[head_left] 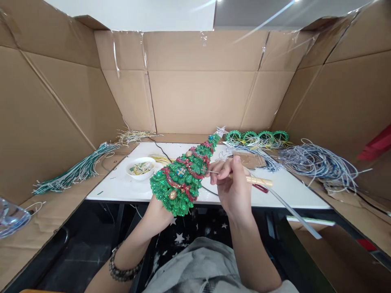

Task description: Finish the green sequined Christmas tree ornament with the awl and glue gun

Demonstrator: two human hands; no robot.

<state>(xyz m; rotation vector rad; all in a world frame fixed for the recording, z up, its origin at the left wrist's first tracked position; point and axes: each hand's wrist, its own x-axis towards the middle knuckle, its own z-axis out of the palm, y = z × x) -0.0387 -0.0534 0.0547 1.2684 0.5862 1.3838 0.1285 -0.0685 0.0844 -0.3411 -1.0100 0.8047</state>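
Cardboard walls (pixel 198 89) box in a white counter (pixel 122 185) strewn with craft supplies. At 3 o'clock lies a tangle of grey cords (pixel 317 162); at 9 o'clock, a bundle of green cords (pixel 73 173). A row of green rings (pixel 256 136) sits at 12 o'clock, a small white bowl (pixel 141 167) of bits at 10 o'clock. At centre, just above the counter's near edge, the left hand (pixel 157 213) grips the base of a beaded green tree (pixel 183 177), tilted with its star top toward 1 o'clock. The right hand (pixel 232 183) is closed around a wooden-handled awl (pixel 258 180), its metal tip touching the tree's right flank, with a pale strip (pixel 293 213) trailing toward 5 o'clock. Working well here likely means keeping the tree braced firmly at the base, sliding the tip between beads rather than prying, and keeping the left fingers clear of the point.
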